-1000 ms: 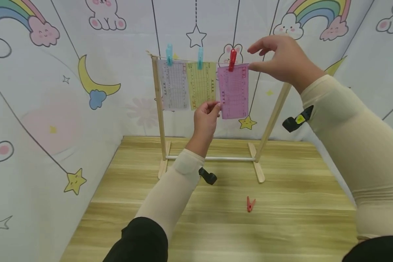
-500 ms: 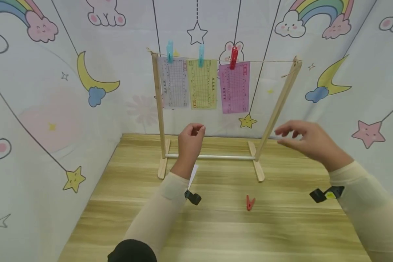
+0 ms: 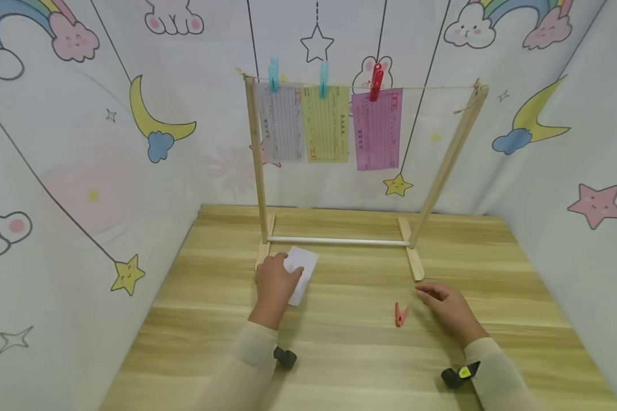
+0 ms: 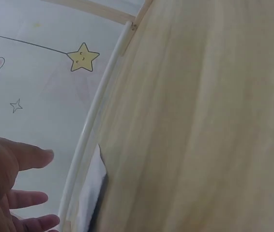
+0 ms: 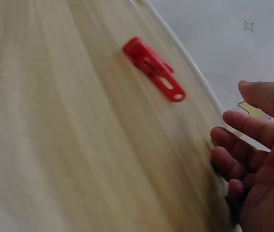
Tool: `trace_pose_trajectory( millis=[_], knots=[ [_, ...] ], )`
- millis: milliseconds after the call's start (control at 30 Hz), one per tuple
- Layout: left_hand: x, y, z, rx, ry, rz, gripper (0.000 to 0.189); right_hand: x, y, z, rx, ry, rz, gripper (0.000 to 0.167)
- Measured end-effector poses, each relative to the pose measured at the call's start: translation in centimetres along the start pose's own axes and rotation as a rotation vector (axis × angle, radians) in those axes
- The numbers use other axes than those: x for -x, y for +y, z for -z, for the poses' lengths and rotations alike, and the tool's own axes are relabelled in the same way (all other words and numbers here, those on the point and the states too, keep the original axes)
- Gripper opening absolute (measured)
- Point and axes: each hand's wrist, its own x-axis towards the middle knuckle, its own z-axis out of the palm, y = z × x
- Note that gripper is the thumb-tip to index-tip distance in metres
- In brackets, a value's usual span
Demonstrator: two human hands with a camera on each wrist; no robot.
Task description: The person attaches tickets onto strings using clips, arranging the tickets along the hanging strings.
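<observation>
Over the left edge of a small white paper sheet (image 3: 307, 264) on the table, my left hand (image 3: 276, 285) has its thumb and fingers spread apart. The left wrist view shows the sheet (image 4: 92, 188) with its edge raised, a little apart from the fingertips. A red clothespin (image 3: 400, 315) lies on the table, and my right hand (image 3: 451, 311) is just right of it, fingers loosely bent and holding nothing. The right wrist view has the clothespin (image 5: 154, 70) beyond the fingertips.
A wooden rack (image 3: 257, 160) with a string line stands at the back. Two blue clothespins hold a white slip (image 3: 283, 123) and a yellow slip (image 3: 326, 125); a red one holds a pink slip (image 3: 377, 131). A white bar (image 3: 339, 241) joins the rack's feet. Patterned cloth walls surround the table.
Both hands have come down from the hung pink slip to the table, the left to the white sheet, the right beside the loose red clothespin. The pink slip hangs by its clip.
</observation>
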Motion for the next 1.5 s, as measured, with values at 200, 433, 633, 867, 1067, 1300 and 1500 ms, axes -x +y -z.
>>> trace_pose_trajectory(
  millis=[200,433,633,867,1067,1300,1500],
  knots=[
    [-0.1,-0.8,-0.2,-0.077,-0.054,0.015,0.078,-0.6,0.2,-2.2,0.055,0.089,0.220,0.029],
    [-0.5,-1.2,1.0,-0.049,-0.060,0.044,0.081,-1.6,-0.9,-2.6,0.147,0.012,0.346,0.049],
    [-0.1,-1.4,1.1,-0.007,-0.100,0.066,0.078,-1.5,-1.0,-2.9,0.219,-0.055,0.385,0.058],
    [0.1,-1.7,0.7,0.009,-0.130,0.067,0.076,-1.0,-1.1,-3.3,0.228,-0.057,0.408,0.051],
    [0.2,-1.9,0.1,-0.001,-0.154,0.055,0.074,-0.5,-0.8,-3.5,0.253,-0.045,0.408,0.041],
    [0.2,-1.7,-0.5,0.010,-0.172,0.048,0.078,0.2,-0.4,-3.3,0.248,-0.031,0.378,0.037],
    [0.3,-1.7,-1.2,0.091,-0.167,0.035,0.083,0.5,0.2,-3.1,0.228,-0.027,0.360,0.035]
  ],
)
